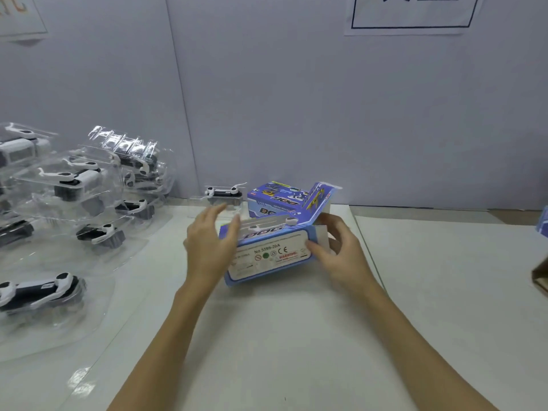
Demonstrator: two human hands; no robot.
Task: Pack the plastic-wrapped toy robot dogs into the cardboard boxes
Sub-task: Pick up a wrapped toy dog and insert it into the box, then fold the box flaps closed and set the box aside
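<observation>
- White tabletop (296, 336), backed by a pale grey partition wall (267, 99) bearing a white paper sign (412, 13).
- Blue printed cardboard box (268, 255), the landmark: it lies on its side at the table's middle, label panel towards the viewer, its right end unsealed with a white end flap (320, 237) standing out.
- Left hand (212, 247): fingers spread and nearly straight, steadying the box's left end; a toy in clear plastic appears to sit inside, seen through the top window.
- Right hand (341, 250): fingers and thumb pinch the white end flap at the box's right end.
- Step in hand, as judged: closing the loaded box. The next move calls for folding the flap inward and tucking it while the left hand braces.
- Second blue box (284, 200), just behind the landmark, lid raised.
- Single wrapped black-and-white toy robot dog (224, 194), behind and left of the box.
- Heap of plastic-wrapped toy dogs (89, 185), well to the box's left, awaiting packing.
</observation>
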